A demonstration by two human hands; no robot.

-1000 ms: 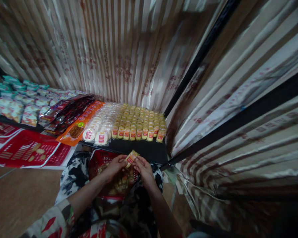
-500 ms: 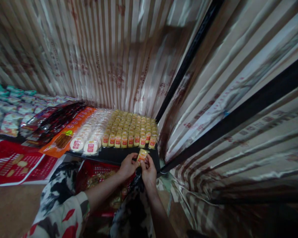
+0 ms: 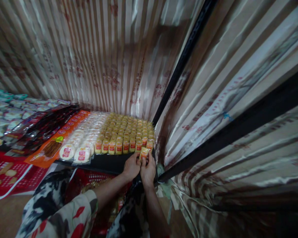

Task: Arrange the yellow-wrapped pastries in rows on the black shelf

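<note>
My left hand (image 3: 131,166) and my right hand (image 3: 148,168) are side by side, both pinching a small yellow snack packet (image 3: 143,153) with a red label. They hold it down at the front right end of the rows of like yellow packets (image 3: 125,132) on a black shelf (image 3: 106,163). The packet touches or nearly touches the front row. A red basket (image 3: 89,178) with more packets sits on my lap below the shelf, partly hidden by my arms.
Left of the yellow rows lie round white cakes in clear wrap (image 3: 76,148), an orange packet (image 3: 52,145), dark red packets (image 3: 42,124) and pale bags (image 3: 5,112). A red printed banner (image 3: 7,172) hangs lower left. Striped curtain (image 3: 101,56) and black poles (image 3: 183,56) close the back and right.
Both hands carried the yellow packet up from above the basket to the shelf's front right end. The view has moved closer to the shelf.
</note>
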